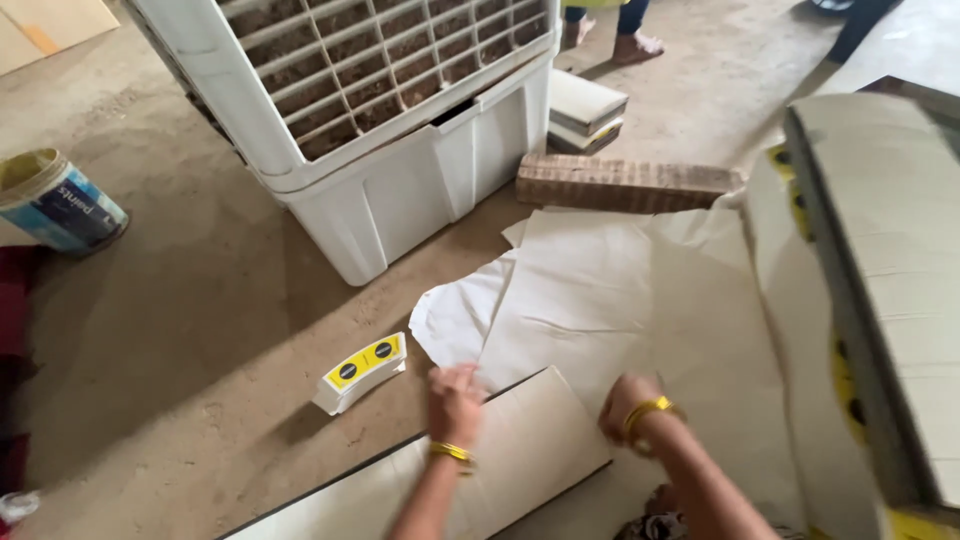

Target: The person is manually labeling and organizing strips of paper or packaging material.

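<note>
Far left: paint tub (55, 200) on the concrete floor (180, 330), well apart from the work. Next, a white air cooler (380, 120) stands upright. In front of it lies a small stack of yellow-and-white die-cut labels (360, 372), just left of the hands and not being touched.

Left hand (455, 400): fingers curled on the far edge of the flat board (510, 455), which lies on the floor before me. I judge it a grip; the fingertips are blurred.

Right hand (625, 405): closed into a loose fist at the board's right corner, over the brown paper sheets (620, 290). I cannot tell what it pinches.

Progress, as I read it: board laid down and being positioned; labels unused. Right: tall stack of flat cartons (890, 280).
</note>
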